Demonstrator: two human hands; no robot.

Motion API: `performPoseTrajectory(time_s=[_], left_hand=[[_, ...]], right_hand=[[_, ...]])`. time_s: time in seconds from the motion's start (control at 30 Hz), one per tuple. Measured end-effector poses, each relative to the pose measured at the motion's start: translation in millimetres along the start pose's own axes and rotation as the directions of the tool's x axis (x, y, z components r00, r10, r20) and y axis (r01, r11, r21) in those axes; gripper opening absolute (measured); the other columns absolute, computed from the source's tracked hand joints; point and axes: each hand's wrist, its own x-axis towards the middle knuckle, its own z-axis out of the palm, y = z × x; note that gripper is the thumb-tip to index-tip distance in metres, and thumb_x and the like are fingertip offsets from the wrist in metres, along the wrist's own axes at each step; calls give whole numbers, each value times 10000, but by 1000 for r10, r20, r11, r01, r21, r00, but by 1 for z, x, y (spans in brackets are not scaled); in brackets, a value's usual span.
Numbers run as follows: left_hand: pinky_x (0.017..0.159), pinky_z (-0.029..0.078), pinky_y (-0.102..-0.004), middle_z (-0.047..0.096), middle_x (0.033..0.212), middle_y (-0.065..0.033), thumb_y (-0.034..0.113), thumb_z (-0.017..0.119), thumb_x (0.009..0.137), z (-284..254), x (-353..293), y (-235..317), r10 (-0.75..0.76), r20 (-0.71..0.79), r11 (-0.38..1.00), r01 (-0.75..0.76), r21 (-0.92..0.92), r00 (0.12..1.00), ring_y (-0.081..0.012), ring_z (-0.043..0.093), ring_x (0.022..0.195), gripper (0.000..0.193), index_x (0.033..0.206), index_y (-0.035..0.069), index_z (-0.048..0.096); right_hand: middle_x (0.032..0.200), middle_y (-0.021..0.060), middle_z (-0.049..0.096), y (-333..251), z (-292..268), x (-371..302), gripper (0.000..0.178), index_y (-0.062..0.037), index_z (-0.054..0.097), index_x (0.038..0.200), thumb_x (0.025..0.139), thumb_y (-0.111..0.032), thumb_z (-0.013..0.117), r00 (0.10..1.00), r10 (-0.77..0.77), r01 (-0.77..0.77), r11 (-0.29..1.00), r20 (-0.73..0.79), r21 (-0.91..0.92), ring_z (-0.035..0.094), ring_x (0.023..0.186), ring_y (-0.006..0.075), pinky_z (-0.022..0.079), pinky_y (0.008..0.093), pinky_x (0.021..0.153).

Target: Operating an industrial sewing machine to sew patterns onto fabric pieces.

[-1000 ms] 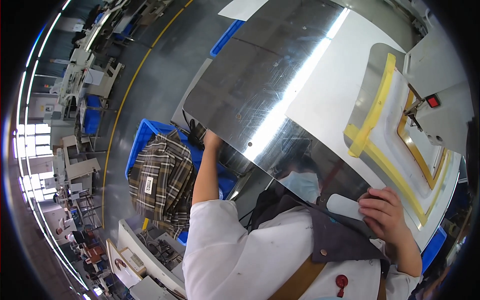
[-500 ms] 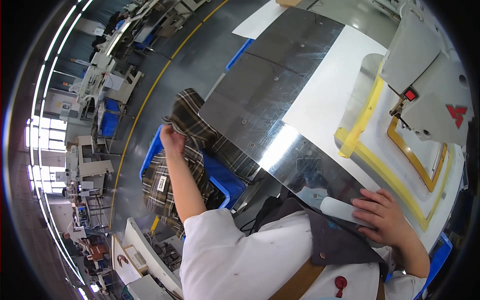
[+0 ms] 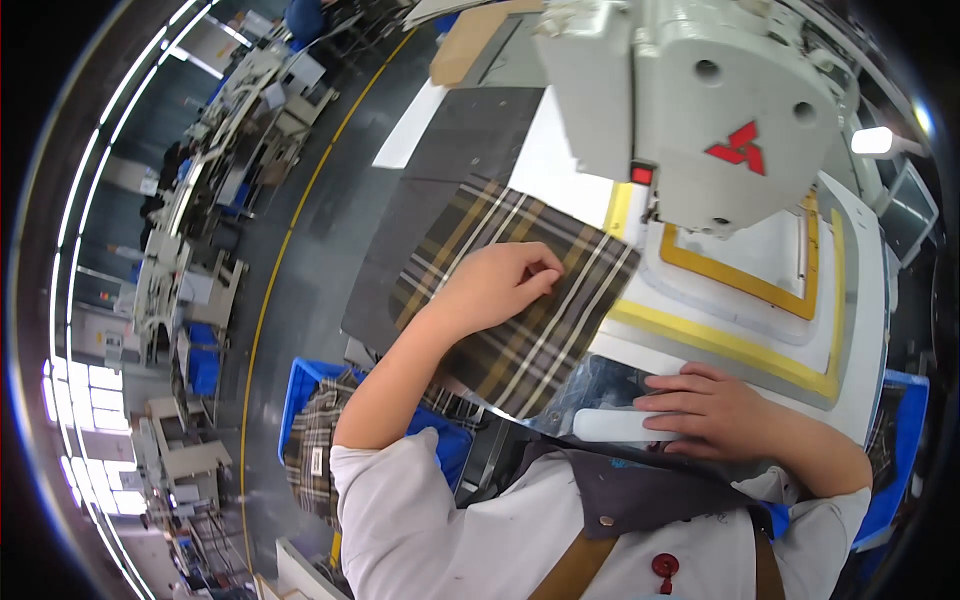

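A brown plaid cloth panel (image 3: 585, 300) with cream and tan lines lies nearly flat across the dark metal plate and the white work surface. My left hand (image 3: 505, 285) rests over its middle, fingers curled and thumb against the forefinger; anything between the fingertips is hidden. Close to the table's near edge, my right hand (image 3: 705, 410) has its fingers over the end of a white, round-ended strip (image 3: 600, 425) and grips it. Beyond the panel, the white sewing machine head (image 3: 700, 110) overhangs a yellow frame (image 3: 735, 285) on the work surface.
Yellow tape (image 3: 720, 360) borders the frame area. Left of the table, a blue bin (image 3: 295, 390) holds more plaid cloth (image 3: 318, 430). Another blue bin (image 3: 905, 430) stands at the right. A yellow line (image 3: 275, 270) runs along the floor past other workstations.
My left hand has moved from the blue bin up onto the table, and the plaid panel now lies spread there. My view has swung right. The right hand stays at the white strip.
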Motion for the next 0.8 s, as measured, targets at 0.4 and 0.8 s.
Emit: performPoseTrajectory(time_s=[0.4, 0.8], left_hand=[[752, 473, -277, 647, 926, 7, 217, 787, 790, -42, 113, -5, 224, 98, 971, -231, 57, 970, -109, 550, 830, 313, 1026, 59, 655], [876, 488, -358, 669, 1087, -121, 206, 718, 831, -12, 133, -16, 279, -103, 949, -258, 181, 955, -253, 619, 1005, 360, 1134, 35, 631]], right_hand=[[1333, 82, 548, 44, 0, 106, 430, -94, 571, 1258, 843, -211, 576, 963, -221, -4, 562, -155, -827, 500, 1257, 267, 414, 396, 1018], [1281, 148, 587, 57, -3, 57, 377, -3, 584, 1207, 861, -141, 525, 971, -2, -142, 802, -241, -579, 561, 1202, 272, 472, 361, 952]])
